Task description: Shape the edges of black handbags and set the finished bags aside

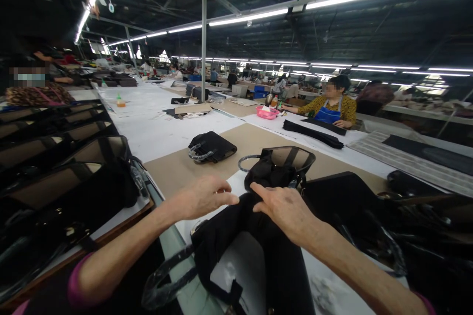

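Observation:
Just in front of me lies a black handbag [288, 266], tilted, its mouth facing me and a pale grey area showing inside. Its handle [166, 275], wrapped in clear plastic, hangs toward the table edge. My left hand [205, 198] hovers above the bag's left side, thumb and fingers apart, holding nothing. Over the bag's upper edge is my right hand [284, 206], index finger stretched out and thumb apart; whether it touches the fabric I cannot tell. Beyond the hands stands a second black bag [273, 170] with beige lining. Farther left sits a smaller black bag [214, 146].
Rows of black bags [88, 182] fill the left side, and more black bags [343, 202] crowd the right. Across the table, a co-worker in a blue apron [328, 114] sits near black strips [312, 133] and a pink basket [266, 112]. A metal post [204, 49] rises behind.

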The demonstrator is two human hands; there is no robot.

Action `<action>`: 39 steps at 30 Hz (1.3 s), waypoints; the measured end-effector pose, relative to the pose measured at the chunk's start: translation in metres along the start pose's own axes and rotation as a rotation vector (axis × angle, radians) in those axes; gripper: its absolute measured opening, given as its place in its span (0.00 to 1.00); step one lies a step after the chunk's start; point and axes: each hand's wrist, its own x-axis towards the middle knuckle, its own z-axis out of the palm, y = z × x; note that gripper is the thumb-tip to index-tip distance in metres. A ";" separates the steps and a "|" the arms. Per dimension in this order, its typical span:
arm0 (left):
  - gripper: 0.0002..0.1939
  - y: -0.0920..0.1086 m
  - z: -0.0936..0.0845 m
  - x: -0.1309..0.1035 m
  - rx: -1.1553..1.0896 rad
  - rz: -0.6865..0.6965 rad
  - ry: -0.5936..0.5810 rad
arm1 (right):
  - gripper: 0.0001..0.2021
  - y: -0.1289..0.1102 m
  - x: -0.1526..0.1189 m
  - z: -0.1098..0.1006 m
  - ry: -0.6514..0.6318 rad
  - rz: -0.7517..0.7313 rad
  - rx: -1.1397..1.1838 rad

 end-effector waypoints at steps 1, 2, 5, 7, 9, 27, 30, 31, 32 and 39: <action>0.23 -0.002 0.001 -0.011 -0.012 -0.045 0.006 | 0.14 0.000 0.002 0.001 -0.005 -0.020 -0.003; 0.22 -0.003 0.003 -0.020 -0.020 -0.088 0.015 | 0.12 0.000 0.004 0.002 -0.013 -0.034 -0.009; 0.17 -0.003 0.017 -0.037 0.002 -0.160 0.080 | 0.09 -0.001 0.010 0.004 -0.007 -0.066 -0.028; 0.16 -0.001 0.027 -0.037 0.047 -0.150 0.129 | 0.12 0.000 0.013 0.005 0.010 -0.070 -0.044; 0.18 0.000 0.034 -0.034 0.092 -0.111 0.160 | 0.14 0.001 0.013 0.007 0.020 -0.074 -0.046; 0.10 0.023 0.054 -0.006 0.434 -0.216 0.236 | 0.04 -0.007 0.029 0.003 -0.032 -0.130 0.019; 0.05 0.013 0.052 0.005 0.368 -0.229 0.225 | 0.09 -0.003 0.031 -0.003 -0.049 -0.128 0.018; 0.04 0.009 0.048 0.007 0.347 -0.209 0.219 | 0.10 -0.001 0.030 -0.006 -0.053 -0.124 0.019; 0.04 0.005 0.043 0.010 0.333 -0.175 0.213 | 0.10 0.000 0.030 -0.010 -0.057 -0.119 0.018; 0.06 -0.010 0.041 0.030 0.290 0.105 0.376 | 0.13 0.011 0.018 -0.010 -0.061 -0.034 0.112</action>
